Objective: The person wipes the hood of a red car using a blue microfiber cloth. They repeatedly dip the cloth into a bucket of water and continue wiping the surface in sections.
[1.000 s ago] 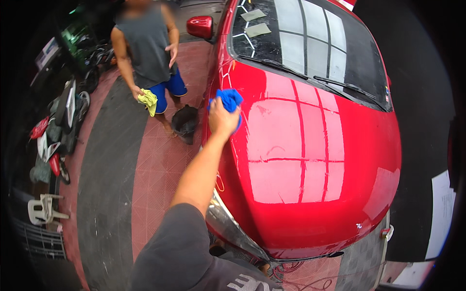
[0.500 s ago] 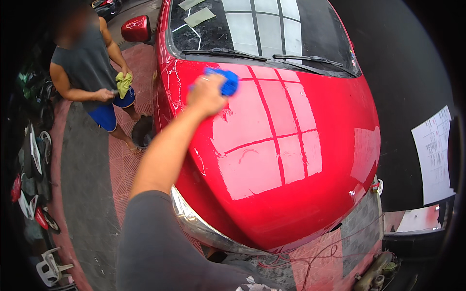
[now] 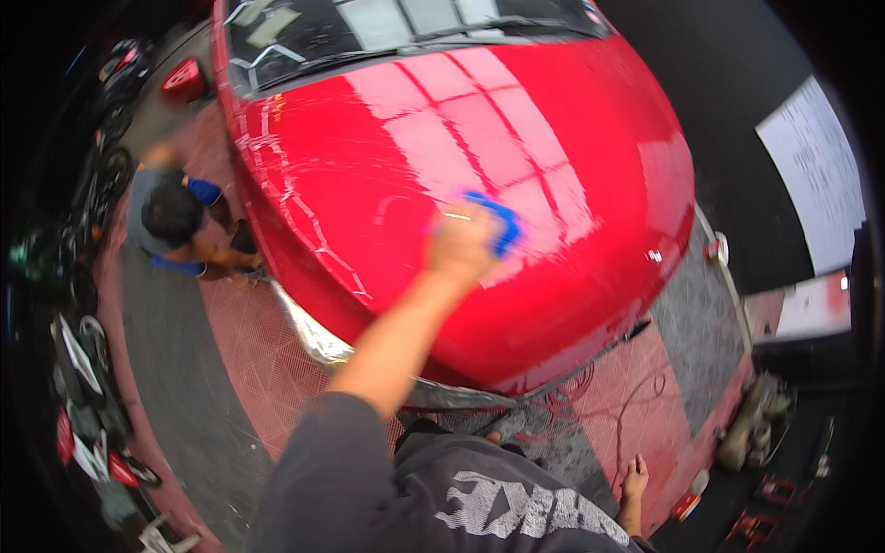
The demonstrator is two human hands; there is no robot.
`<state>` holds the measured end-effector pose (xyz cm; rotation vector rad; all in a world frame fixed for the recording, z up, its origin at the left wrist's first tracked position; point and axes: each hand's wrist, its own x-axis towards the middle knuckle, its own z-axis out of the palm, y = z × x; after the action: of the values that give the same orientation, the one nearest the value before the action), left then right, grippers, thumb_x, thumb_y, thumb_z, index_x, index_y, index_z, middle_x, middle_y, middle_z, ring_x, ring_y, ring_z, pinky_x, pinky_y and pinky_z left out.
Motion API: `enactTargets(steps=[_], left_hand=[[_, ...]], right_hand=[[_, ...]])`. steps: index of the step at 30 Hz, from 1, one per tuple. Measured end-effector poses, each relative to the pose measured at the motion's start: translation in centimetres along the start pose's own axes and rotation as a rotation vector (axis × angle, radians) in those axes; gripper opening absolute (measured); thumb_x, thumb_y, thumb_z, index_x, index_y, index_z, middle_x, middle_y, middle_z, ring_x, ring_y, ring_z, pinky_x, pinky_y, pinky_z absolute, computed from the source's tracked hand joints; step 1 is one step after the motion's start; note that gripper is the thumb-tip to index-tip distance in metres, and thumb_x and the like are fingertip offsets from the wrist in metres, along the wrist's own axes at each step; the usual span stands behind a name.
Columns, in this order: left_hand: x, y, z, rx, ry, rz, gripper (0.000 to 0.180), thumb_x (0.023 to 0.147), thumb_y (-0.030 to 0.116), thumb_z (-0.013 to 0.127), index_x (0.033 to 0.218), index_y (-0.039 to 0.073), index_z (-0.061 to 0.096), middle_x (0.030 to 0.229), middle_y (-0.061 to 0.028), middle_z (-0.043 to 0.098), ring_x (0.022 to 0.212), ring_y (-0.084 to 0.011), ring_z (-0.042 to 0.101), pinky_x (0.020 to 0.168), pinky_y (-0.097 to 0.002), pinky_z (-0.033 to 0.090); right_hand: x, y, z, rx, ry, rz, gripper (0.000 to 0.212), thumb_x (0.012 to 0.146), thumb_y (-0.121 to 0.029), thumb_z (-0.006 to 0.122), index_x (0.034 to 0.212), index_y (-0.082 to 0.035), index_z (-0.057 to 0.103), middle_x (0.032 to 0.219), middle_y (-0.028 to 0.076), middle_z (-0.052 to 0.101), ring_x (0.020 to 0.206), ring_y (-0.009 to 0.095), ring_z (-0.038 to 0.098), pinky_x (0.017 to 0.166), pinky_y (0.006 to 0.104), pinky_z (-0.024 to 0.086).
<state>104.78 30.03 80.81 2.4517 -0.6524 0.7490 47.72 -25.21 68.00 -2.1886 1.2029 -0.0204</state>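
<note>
Low at the wearer's right side, the right hand is held apart from the car; whether it is open or curled cannot be told. Out on the glossy red hood, a blue cloth is gripped by the left hand, both blurred! Beyond, by the car's flank, a co-worker is seen stooped; farther back, the windshield is edged by black wipers.

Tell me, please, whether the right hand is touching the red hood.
Apart. The head view shows it plainly: the right hand is low in the picture, with floor visible between it and the red hood.
</note>
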Motion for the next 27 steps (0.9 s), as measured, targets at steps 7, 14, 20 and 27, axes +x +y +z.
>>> enactTargets(steps=[7, 14, 20, 27], left_hand=[[-6.9, -9.2, -9.9, 0.590, 0.185, -0.476, 0.054, 0.081, 0.051, 0.087, 0.092, 0.000, 0.072, 0.102, -0.0204, 0.072, 0.097, -0.0413, 0.069, 0.091, -0.0534, 0.056], [-8.7, 10.4, 2.2, 0.613, 0.081, -0.517, 0.086, 0.085, 0.069, 0.078, 0.136, 0.000, 0.072, 0.158, -0.0177, 0.056, 0.153, -0.0453, 0.043, 0.125, -0.0627, 0.034], [-6.4, 22.2, 10.1, 0.460, -0.062, -0.349, 0.070, 0.084, 0.069, 0.078, 0.137, 0.024, 0.075, 0.164, -0.0160, 0.050, 0.156, -0.0542, 0.033, 0.126, -0.0738, 0.024], [-1.4, 22.1, 12.9, 0.443, -0.051, -0.245, 0.066, 0.089, 0.058, 0.079, 0.137, 0.013, 0.074, 0.162, -0.0164, 0.052, 0.155, -0.0514, 0.038, 0.127, -0.0682, 0.028]], right_hand=[[-7.0, 24.3, -2.1, 0.049, -0.049, 0.314, 0.046, 0.112, -0.029, 0.058, 0.140, 0.006, 0.067, 0.135, 0.025, 0.073, 0.125, 0.033, 0.070, 0.106, 0.0427, 0.052], [-3.0, 30.9, -1.6, -0.033, -0.119, 0.403, 0.049, 0.113, -0.034, 0.055, 0.136, 0.007, 0.068, 0.133, 0.026, 0.074, 0.121, 0.033, 0.070, 0.103, 0.0448, 0.052], [12.6, 28.0, -3.2, -0.040, -0.169, 0.258, 0.056, 0.114, -0.041, 0.049, 0.135, 0.007, 0.068, 0.136, 0.027, 0.072, 0.126, 0.040, 0.068, 0.107, 0.0476, 0.051], [18.0, 9.8, -1.7, 0.115, -0.029, -0.113, 0.056, 0.116, -0.034, 0.044, 0.156, 0.002, 0.055, 0.156, 0.027, 0.059, 0.147, 0.038, 0.055, 0.124, 0.0412, 0.039]])
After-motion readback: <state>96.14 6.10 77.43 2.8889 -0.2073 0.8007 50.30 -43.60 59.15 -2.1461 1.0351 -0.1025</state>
